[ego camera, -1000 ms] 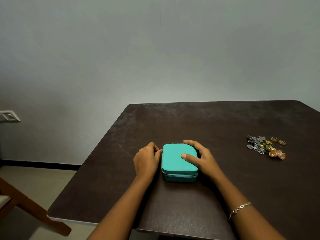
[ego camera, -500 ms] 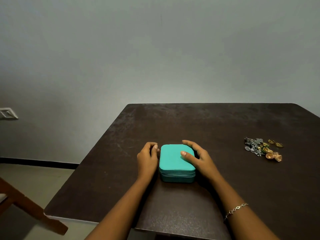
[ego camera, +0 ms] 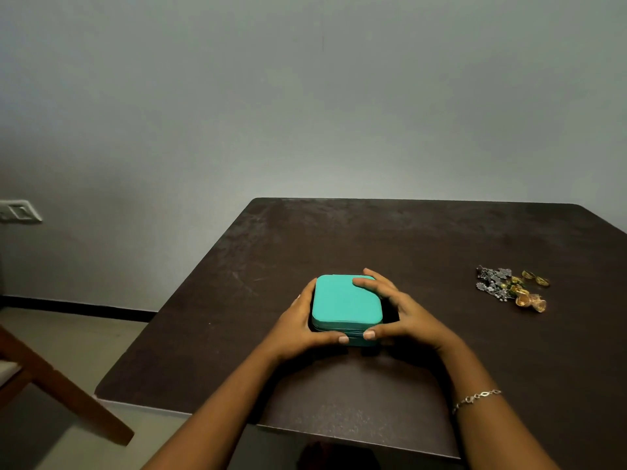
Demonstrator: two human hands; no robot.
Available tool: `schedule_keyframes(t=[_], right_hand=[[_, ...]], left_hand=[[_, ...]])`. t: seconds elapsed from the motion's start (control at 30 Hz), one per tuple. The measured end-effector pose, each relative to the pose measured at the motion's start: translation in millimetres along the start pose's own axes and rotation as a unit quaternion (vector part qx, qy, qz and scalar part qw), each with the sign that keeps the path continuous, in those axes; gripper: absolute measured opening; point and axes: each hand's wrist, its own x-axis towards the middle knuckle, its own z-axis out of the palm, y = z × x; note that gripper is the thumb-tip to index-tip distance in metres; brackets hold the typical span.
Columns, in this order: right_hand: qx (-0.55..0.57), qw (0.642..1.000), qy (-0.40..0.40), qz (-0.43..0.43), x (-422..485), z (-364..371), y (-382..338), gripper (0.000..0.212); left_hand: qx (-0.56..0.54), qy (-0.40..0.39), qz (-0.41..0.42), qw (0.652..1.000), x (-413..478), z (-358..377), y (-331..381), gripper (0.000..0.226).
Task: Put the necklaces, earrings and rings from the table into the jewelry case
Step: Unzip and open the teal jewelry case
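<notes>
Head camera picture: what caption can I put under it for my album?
Both hands, left hand and right hand, clasp a closed teal jewelry case on a dark table, jewelry pile waiting.

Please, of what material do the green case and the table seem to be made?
The jewelry case: probably matte faux leather or fabric, as its teal lid shows no shine. The table: likely dark wood or laminate, semi-matte, with pale scuffs and faint reflections.
</notes>
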Motion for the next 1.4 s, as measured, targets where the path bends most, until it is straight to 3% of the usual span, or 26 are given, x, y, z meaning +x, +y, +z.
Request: schedule_keyframes(t=[0.3, 0.43, 0.6, 0.73, 1.0, 1.2, 1.4], right_hand=[[0.039, 0.999, 0.029, 0.0, -1.5, 2.1, -5.9, 0.073], [0.119, 0.991, 0.056, 0.017, -0.1, 4.5, -9.2, 0.07], [0.186, 0.979, 0.085, 0.026, 7.5, 2.4, -21.8, 0.051], [0.127, 0.984, 0.125, 0.031, 16.5, -2.6, -36.2, 0.021], [-0.057, 0.959, 0.245, 0.127, 59.3, -11.3, -36.9, 0.086], [-0.101, 0.941, 0.277, 0.164, 78.5, -19.0, -14.4, 0.071], [-0.091, 0.936, 0.314, 0.129, 78.0, -10.0, 4.3, 0.046]], left_hand=[[0.03, 0.01, -0.013, 0.999, -1.1, -0.5, -1.8, 0.098], [0.016, 0.009, -0.012, 1.0, -2.1, -0.4, -0.8, 0.09], [0.026, 0.027, -0.008, 0.999, -2.3, 0.7, -1.7, 0.082], [0.044, 0.02, -0.014, 0.999, -0.4, -0.8, -0.6, 0.089], [0.061, -0.005, -0.054, 0.997, 1.9, -2.6, -5.0, 0.118], [0.067, -0.007, -0.065, 0.996, 3.6, -3.1, -4.7, 0.124], [0.077, -0.007, -0.056, 0.995, 4.7, -3.3, -5.8, 0.123]])
